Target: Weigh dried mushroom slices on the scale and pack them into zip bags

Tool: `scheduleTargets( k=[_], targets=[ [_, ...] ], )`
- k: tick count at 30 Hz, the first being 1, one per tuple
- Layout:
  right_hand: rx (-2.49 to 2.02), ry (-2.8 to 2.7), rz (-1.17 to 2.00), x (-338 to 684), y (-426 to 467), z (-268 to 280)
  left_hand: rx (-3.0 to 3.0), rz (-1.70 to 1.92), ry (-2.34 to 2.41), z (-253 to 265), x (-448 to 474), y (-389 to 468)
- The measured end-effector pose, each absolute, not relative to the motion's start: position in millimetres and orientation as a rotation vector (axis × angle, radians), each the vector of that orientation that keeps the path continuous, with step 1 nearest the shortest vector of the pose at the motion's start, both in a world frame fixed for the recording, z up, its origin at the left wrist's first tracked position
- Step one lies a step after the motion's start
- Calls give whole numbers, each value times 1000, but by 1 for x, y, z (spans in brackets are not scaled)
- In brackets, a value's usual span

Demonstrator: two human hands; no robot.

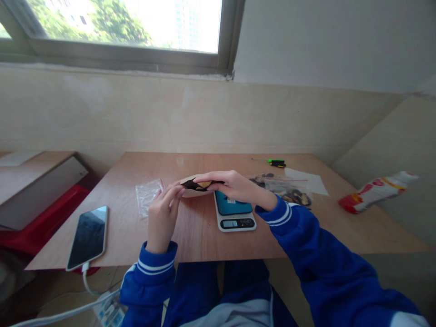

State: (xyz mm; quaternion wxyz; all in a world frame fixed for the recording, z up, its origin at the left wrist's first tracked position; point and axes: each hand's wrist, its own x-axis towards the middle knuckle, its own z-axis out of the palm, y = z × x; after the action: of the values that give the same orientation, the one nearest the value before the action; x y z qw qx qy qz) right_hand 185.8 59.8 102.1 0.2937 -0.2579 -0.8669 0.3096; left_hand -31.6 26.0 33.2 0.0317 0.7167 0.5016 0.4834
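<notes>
Your left hand (161,213) pinches one end of a pale, gaping pouch (192,193) and your right hand (235,185) grips the other, holding it over the wooden tabletop (200,238) near the blue-topped scale (238,208). Farther out on that surface are a clear bag (147,198) and a phone (87,237) to your left, a bottle (374,193) to your right. Behind the tabletop, a cream wall (132,113) runs up to a bright window (163,22) with greenery (116,25) outside.

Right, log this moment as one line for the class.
left hand: holds open bag; right hand: holds same bag; scale: on table; filled clear bag: right of scale; phone: on table
</notes>
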Motion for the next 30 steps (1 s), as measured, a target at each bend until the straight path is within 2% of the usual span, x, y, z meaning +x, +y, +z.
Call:
scheduleTargets(
  k=[9,18,24,30],
  targets=[
    [-700,-1946,645,188,84,90,2221,1333,1576,64,-24,49],
    [-819,-1505,555,177,124,77,2157,1349,1680,72,-21,71],
    [-823,-1283,645,200,131,68,2125,1345,1717,73,-23,80],
    [-947,-1339,914,244,80,30,2085,1356,1741,71,-25,84]
  ],
)
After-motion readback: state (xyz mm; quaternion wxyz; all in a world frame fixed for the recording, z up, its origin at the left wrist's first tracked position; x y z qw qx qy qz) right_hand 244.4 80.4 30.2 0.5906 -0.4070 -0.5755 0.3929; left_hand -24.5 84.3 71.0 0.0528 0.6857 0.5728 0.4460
